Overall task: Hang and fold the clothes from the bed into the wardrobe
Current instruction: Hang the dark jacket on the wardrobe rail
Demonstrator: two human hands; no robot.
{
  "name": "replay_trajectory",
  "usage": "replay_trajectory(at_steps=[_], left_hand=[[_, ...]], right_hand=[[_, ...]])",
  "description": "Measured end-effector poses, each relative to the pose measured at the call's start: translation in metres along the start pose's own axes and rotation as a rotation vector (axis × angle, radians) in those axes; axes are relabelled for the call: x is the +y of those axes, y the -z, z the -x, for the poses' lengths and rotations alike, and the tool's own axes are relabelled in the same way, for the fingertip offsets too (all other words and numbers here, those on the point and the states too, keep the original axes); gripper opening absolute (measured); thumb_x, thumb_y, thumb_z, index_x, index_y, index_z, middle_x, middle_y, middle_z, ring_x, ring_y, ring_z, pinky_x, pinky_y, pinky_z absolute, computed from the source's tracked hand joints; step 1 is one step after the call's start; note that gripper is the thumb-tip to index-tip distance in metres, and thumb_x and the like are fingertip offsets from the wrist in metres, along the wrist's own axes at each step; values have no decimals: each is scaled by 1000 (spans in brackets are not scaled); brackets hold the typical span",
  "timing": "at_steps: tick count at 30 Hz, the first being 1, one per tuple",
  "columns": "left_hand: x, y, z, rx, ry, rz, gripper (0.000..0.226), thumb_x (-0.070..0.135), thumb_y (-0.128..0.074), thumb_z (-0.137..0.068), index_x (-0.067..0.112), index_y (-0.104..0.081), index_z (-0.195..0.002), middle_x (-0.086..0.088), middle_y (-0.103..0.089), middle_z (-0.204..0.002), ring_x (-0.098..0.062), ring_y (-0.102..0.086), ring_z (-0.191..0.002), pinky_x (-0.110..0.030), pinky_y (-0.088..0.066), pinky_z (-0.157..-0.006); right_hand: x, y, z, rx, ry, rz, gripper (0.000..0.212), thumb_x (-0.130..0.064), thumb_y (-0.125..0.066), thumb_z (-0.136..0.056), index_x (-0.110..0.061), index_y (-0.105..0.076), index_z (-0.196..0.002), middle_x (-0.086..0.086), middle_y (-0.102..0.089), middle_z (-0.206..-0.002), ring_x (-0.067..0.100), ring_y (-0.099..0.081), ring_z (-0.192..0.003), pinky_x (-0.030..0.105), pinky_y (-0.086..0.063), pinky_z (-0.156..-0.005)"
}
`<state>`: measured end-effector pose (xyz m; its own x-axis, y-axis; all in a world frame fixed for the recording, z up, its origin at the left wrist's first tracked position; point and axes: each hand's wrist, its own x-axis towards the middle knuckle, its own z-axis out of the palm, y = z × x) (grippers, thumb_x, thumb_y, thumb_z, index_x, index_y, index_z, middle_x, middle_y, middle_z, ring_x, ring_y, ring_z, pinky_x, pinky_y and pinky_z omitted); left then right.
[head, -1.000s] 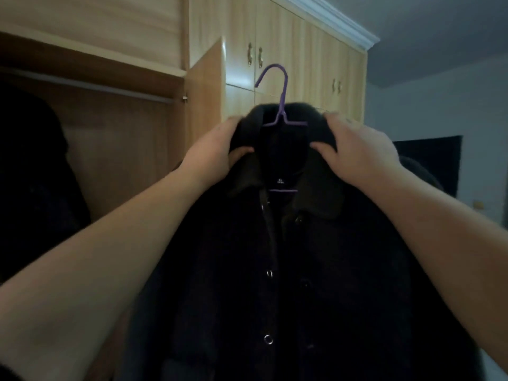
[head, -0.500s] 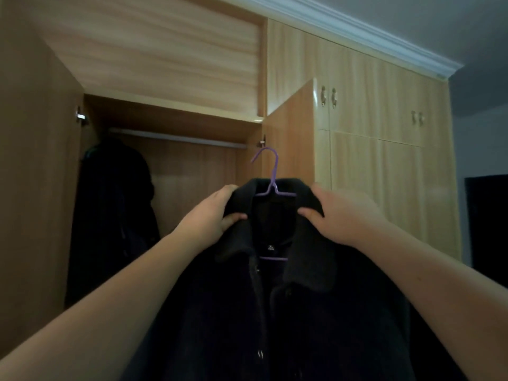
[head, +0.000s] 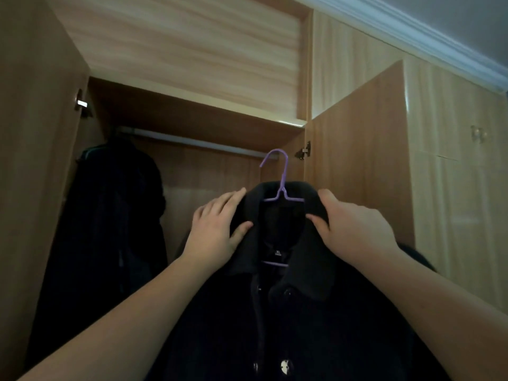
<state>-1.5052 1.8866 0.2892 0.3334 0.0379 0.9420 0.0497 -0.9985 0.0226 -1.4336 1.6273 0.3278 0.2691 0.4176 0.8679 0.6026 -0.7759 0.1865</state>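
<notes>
A dark buttoned coat (head: 288,312) hangs on a purple hanger (head: 280,185), held up in front of the open wardrobe. My left hand (head: 217,232) grips the coat's left shoulder at the collar, thumb in front and fingers behind. My right hand (head: 354,226) grips the right shoulder the same way. The hanger's hook sits just below the right end of the wardrobe rail (head: 192,141), apart from it. The lower part of the coat runs out of the frame.
A dark garment (head: 115,215) hangs at the rail's left end. The left door (head: 33,160) and right door (head: 357,155) stand open on either side. Closed cupboard doors with knobs (head: 478,133) lie to the right.
The view has swung left and up, facing the open wardrobe compartment. The coat on its hanger has come closer to the rail, with both hands still on its shoulders.
</notes>
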Motion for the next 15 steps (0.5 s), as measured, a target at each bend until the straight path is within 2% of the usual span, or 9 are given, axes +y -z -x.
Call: replay_trajectory(at_steps=[3, 7, 11, 15], left_hand=[[-23, -40, -7, 24, 10, 6, 58, 41, -40, -103, 38, -16, -156, 4, -19, -164, -20, -19, -149, -47, -19, -120], [-49, -81, -30, 6, 59, -21, 57, 43, -30, -104, 41, -5, -156, 7, -2, -166, -12, 1, -152, -44, -8, -124], [-76, -113, -66, -17, 122, -165, 60, 49, -25, -103, 43, 4, -155, 8, 7, -166, -12, 12, -152, -48, -1, -123], [-113, -142, -102, 25, 124, -361, 62, 56, -22, -100, 42, 4, -155, 5, 5, -167, -18, 12, -152, -52, 2, -122]], right_hand=[[3, -41, -29, 24, 12, 19, 35, -54, -35, -101, -28, -37, -125, -11, -50, -67, 6, -46, -50, 26, -31, -42], [8, -94, -77, 37, 49, -11, 36, -53, -34, -101, -28, -36, -126, -9, -54, -69, 12, -53, -54, 31, -45, -49], [10, -143, -131, 34, 58, 0, 33, -53, -34, -101, -29, -34, -124, -9, -56, -71, 12, -54, -54, 30, -45, -48], [12, -194, -177, 44, 56, 45, 28, -54, -32, -101, -30, -34, -113, -7, -55, -69, 17, -53, -53, 32, -42, -47]])
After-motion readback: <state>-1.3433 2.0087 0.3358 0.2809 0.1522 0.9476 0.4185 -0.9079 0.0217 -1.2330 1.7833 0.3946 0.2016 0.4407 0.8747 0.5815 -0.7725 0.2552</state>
